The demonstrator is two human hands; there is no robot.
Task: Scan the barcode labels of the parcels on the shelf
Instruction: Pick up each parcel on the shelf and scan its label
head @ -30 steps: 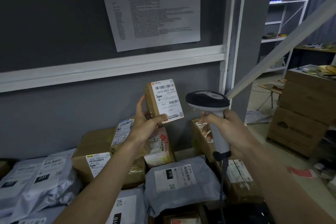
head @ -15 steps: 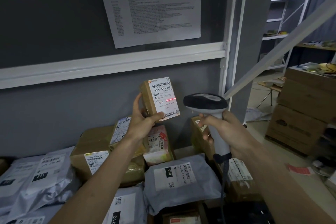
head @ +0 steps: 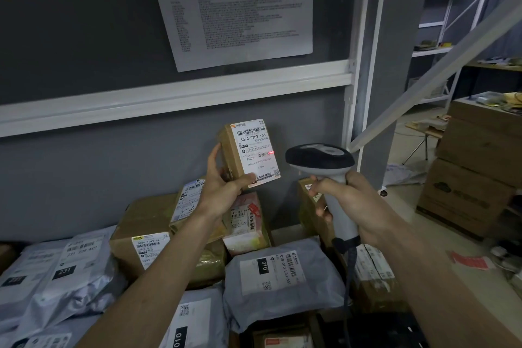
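My left hand [head: 223, 189] grips a small brown cardboard parcel [head: 230, 155] upright in front of the grey wall, thumb across its lower front. Its white barcode label [head: 254, 150] faces me, and a red scan line glows on the label's right side. My right hand [head: 347, 198] holds the grey handle of a barcode scanner [head: 319, 158], whose dark head points at the label from the right. Below lie several more parcels: brown boxes [head: 141, 223] and grey mailer bags [head: 282, 277], each with a label.
A printed sheet [head: 234, 5] hangs on the dark board above a white rail [head: 169, 99]. A white shelf post [head: 364, 65] and a slanted brace stand right of the scanner. Stacked cardboard boxes [head: 477, 167] sit on the floor at right.
The parcel and scanner have sunk a little in view. A red scan line that was absent a second ago now shows on the label, at its right edge.
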